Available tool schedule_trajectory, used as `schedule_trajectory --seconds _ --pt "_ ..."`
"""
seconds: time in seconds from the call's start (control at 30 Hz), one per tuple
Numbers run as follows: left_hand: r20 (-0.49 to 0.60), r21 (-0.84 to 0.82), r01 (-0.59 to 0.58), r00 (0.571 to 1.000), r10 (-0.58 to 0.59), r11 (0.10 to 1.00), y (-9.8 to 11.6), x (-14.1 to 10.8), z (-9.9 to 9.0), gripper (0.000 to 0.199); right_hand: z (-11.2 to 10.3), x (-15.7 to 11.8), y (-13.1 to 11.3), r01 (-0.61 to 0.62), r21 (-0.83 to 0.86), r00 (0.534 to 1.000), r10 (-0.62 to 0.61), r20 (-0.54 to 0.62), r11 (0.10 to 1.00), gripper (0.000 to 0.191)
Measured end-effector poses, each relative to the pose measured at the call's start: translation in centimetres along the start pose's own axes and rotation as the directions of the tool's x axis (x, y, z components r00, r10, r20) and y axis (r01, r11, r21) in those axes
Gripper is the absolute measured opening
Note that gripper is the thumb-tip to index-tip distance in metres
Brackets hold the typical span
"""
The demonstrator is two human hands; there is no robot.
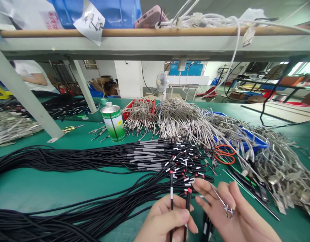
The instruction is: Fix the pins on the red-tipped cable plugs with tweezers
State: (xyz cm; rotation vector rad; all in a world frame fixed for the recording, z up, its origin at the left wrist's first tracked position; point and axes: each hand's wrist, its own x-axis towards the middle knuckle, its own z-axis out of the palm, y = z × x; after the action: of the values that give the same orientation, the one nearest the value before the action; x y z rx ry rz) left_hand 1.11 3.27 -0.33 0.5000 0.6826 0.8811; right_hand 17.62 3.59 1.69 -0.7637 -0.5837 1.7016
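Two black cables [188, 205] with red tips and white bands stand upright between the fingers of my left hand [167, 216], near the bottom centre. Just to its right, my right hand [228, 208] holds a thin metal tool [222, 198] between thumb and fingers; its small forked end points down over the palm. The two hands are close together, their fingertips near the cables. Behind them lie many black cable ends [180, 161] with white labels and red tips. More black cables [94, 205] run off to the lower left.
A green and white can [113, 122] stands behind the cables. Piles of grey-white cables [185, 117], orange-handled scissors [224, 154] and a blue tray [256, 139] are at the back right. Overhead runs a shelf [145, 43]. A person [35, 75] is at the far left.
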Motion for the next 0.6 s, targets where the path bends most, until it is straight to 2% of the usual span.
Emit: schedule_trajectory --seconds 0.2,0.43,0.6 --pt "0.078 0.027 0.019 0.997 -0.021 0.999 0.1 -0.2 0.1 0.041 -0.7 0.1 0.4 0.080 -0.089 0.997 -0.079 0.021 0.993 0.044" --pt "0.084 0.026 0.016 0.996 -0.018 1.000 0.0 -0.2 0.1 0.037 -0.6 -0.1 0.7 0.165 -0.159 0.979 -0.142 0.144 0.973 0.043" --pt "0.075 0.046 0.036 0.996 -0.040 0.998 0.1 -0.3 0.2 0.034 -1.6 -0.7 1.4 0.306 -0.346 0.949 -0.257 0.182 0.887 0.036"
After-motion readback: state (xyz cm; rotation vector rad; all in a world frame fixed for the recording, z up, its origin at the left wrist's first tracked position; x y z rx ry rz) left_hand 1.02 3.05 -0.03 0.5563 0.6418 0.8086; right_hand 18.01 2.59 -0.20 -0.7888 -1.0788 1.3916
